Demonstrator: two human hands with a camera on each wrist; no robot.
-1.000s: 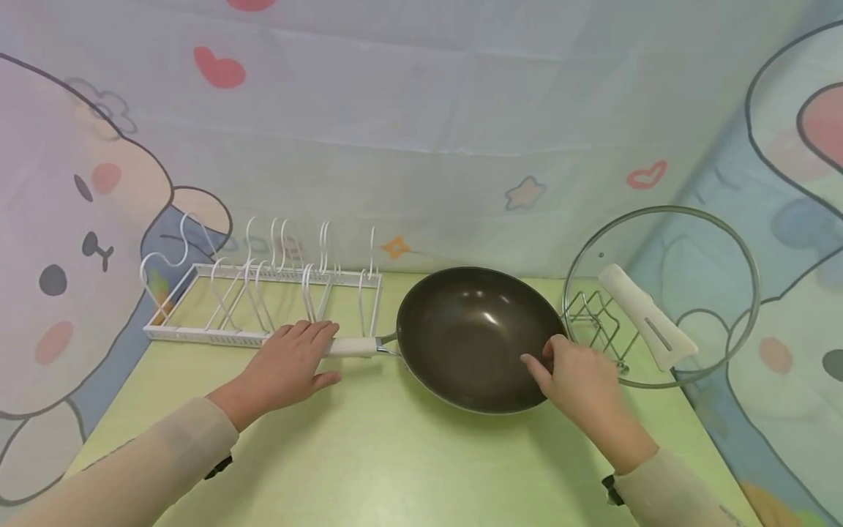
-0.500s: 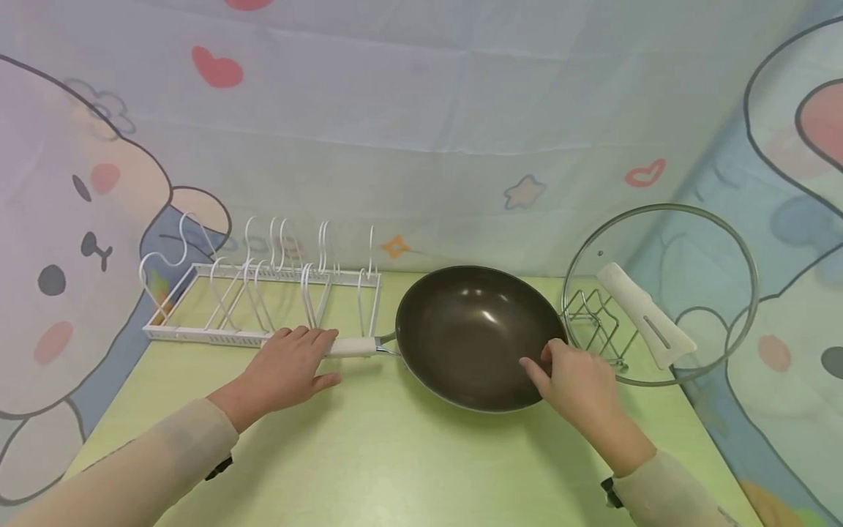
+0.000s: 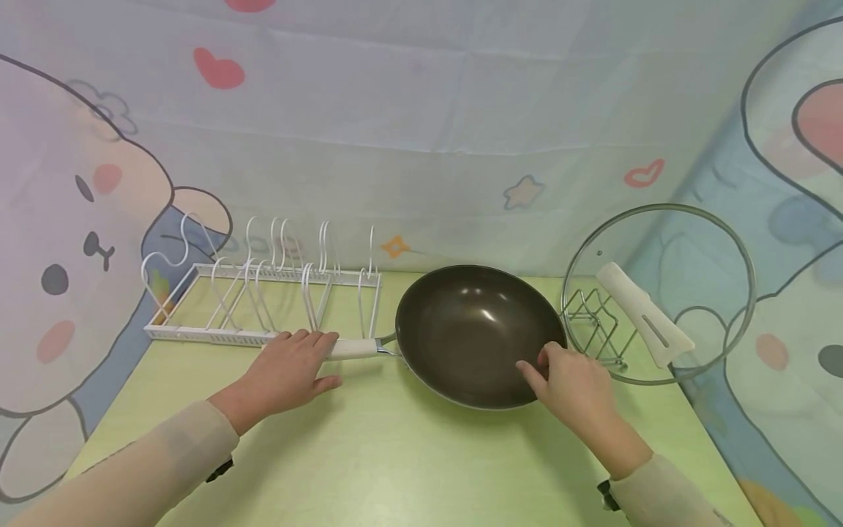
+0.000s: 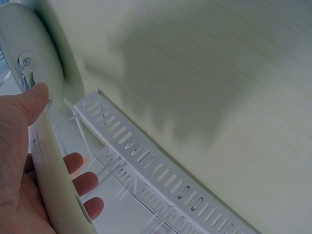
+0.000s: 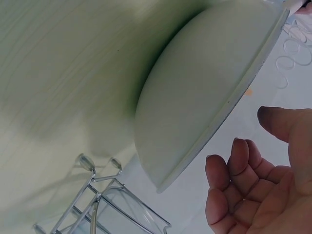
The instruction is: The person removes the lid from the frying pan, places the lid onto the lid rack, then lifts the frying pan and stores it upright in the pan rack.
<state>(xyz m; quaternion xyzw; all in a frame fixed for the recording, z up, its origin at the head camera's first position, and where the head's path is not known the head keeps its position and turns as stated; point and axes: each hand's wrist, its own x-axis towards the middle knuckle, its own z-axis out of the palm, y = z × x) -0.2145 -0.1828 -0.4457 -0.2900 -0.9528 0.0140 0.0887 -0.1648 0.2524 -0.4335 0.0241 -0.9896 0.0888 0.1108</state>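
A dark wok [image 3: 481, 329] with a pale underside [image 5: 200, 92] sits mid-table, its cream handle [image 3: 356, 348] pointing left. My left hand [image 3: 286, 369] rests over that handle. In the left wrist view the handle [image 4: 56, 170] lies across the palm, the loosely bent fingers reach past it, and the thumb stands apart from them. My right hand [image 3: 576, 380] hovers by the wok's right rim with relaxed, slightly bent fingers. The right wrist view shows a gap between its fingertips and the rim, with nothing held.
A white wire rack [image 3: 263, 337] with several upright loops stands at the back left. On the right, a glass lid [image 3: 747, 315] with a cream handle [image 3: 645, 315] leans upright in a small metal wire stand [image 3: 596, 322]. A printed cloth [image 3: 421, 117] hangs behind the table.
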